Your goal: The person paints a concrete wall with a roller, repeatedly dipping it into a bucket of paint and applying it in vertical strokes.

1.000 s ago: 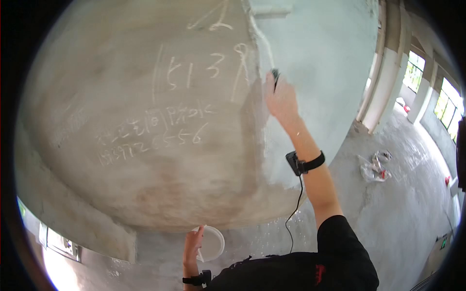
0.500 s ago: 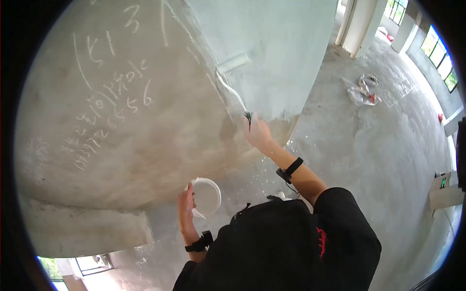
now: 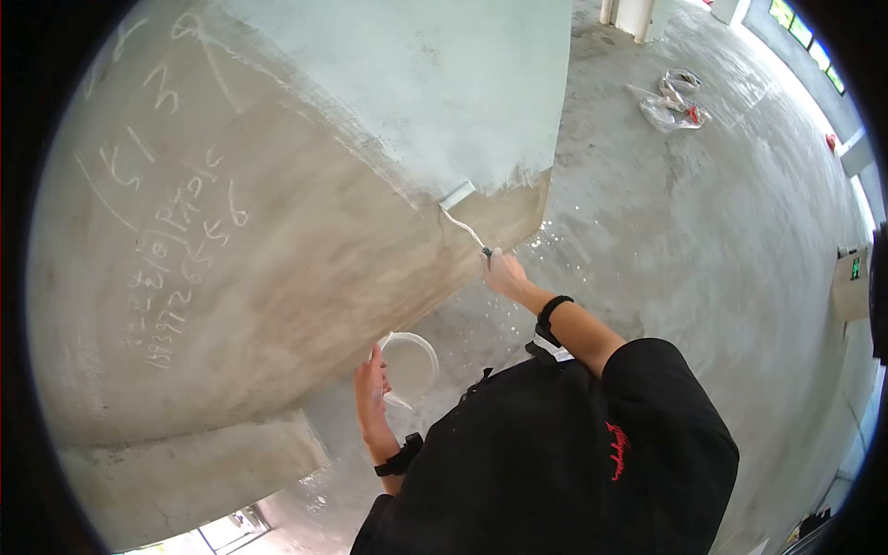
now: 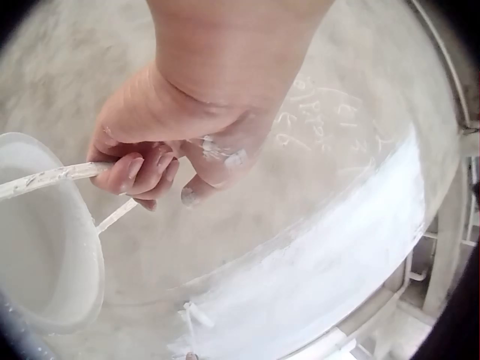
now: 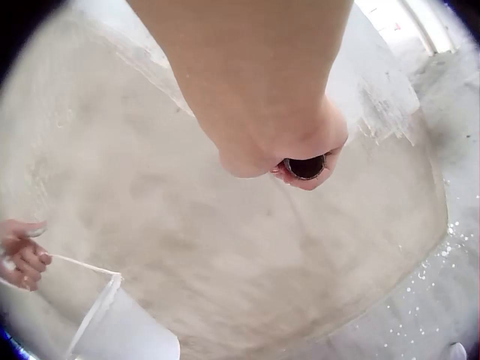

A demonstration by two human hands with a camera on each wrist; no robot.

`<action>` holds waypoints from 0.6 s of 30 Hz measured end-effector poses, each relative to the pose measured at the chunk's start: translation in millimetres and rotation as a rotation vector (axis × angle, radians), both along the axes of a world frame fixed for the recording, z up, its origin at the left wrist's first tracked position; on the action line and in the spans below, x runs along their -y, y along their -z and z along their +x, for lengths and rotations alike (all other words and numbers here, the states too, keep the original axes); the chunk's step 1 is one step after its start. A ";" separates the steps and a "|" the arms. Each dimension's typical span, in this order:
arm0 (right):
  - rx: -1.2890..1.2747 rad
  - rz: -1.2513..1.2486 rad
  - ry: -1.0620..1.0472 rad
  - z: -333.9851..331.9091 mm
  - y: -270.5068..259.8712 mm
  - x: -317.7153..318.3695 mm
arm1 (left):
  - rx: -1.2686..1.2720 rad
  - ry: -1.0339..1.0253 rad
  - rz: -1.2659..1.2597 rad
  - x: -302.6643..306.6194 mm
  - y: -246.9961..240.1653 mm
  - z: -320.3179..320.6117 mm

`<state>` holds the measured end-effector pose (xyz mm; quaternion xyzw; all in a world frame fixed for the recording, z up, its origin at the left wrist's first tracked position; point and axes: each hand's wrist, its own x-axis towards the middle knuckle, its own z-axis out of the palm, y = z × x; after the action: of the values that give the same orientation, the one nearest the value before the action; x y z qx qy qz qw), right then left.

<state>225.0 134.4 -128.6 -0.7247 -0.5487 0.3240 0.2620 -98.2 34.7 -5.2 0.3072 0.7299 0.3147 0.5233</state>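
Observation:
My right hand [image 3: 505, 276] grips the handle of a paint roller [image 3: 457, 195], whose pale sleeve lies on the wall near the lower edge of the painted area. In the right wrist view the fingers wrap the handle, and its round dark end [image 5: 306, 167] shows. Lower down, my left hand [image 3: 372, 384] holds a white bucket [image 3: 413, 363] by its wire handle. Curled fingers hook that handle [image 4: 52, 178] in the left wrist view, with white paint smears on the thumb side of the hand. The bucket hangs tilted beside the wall, its inside whitish.
Bare brownish wall [image 3: 268, 277] with chalk writing [image 3: 176, 277] borders the pale painted part [image 3: 444, 83]. A ledge [image 3: 194, 472] runs along the wall's foot. White drips [image 3: 553, 242] spot the concrete floor. Clear plastic bags [image 3: 675, 106] lie farther off, and a box [image 3: 849, 285] stands at right.
My right hand has drawn the roller down the wall, toward the lower edge of the painted part. The head view has turned downward; my left hand still holds the bucket.

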 end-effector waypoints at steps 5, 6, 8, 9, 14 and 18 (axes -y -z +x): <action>-0.060 -0.105 0.057 -7.2 8.4 -7.4 | -0.024 -0.011 -0.021 4.2 3.3 -1.5; -0.065 -0.104 0.056 -9.9 5.6 -9.0 | -0.008 -0.008 -0.028 4.1 5.3 -4.0; -0.098 -0.022 0.028 -10.8 1.3 -4.4 | -0.010 -0.004 -0.019 5.9 9.6 -9.2; -0.096 -0.031 0.034 -11.6 -2.4 -4.4 | -0.005 0.003 -0.007 5.7 12.1 -9.9; -0.143 0.164 0.080 -19.9 -48.3 -18.3 | 0.000 0.013 -0.008 4.3 11.6 -3.3; -0.196 0.266 0.105 -21.4 -104.8 -34.5 | -0.029 0.016 -0.023 2.4 12.6 -2.8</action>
<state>203.6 168.8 -23.9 -0.6765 -0.5199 0.3035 0.4242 -101.0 32.3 -17.8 0.3117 0.7383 0.2978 0.5187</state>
